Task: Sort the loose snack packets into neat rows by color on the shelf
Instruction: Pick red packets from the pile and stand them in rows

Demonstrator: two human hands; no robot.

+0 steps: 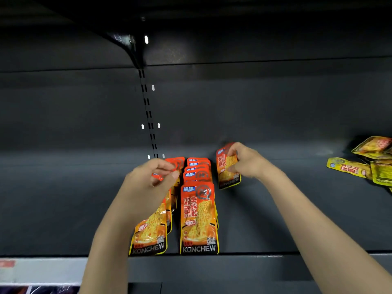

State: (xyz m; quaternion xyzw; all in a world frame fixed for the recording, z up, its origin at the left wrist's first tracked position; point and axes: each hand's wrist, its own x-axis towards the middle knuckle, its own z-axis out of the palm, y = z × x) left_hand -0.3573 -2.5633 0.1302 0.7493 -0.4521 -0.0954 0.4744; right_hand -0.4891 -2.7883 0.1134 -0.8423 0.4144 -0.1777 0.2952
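Observation:
Two rows of orange-red snack packets lie on the dark shelf [275, 219]: a left row [151, 234] and a middle row [198, 217], each overlapping front to back. My left hand [148, 183] hovers over the back of the left row, fingers curled and pinching the top of an orange packet there. My right hand [244, 161] grips another orange packet [226, 174], holding it tilted just right of the middle row, near the shelf's back. A loose pile of yellow packets [364, 164] lies at the far right.
The shelf's back wall carries a slotted upright [148, 115], and a bracket [129, 46] holds the shelf above. A white price strip [40, 270] runs along the front edge at lower left. Bare shelf lies left of the rows and between the orange and yellow packets.

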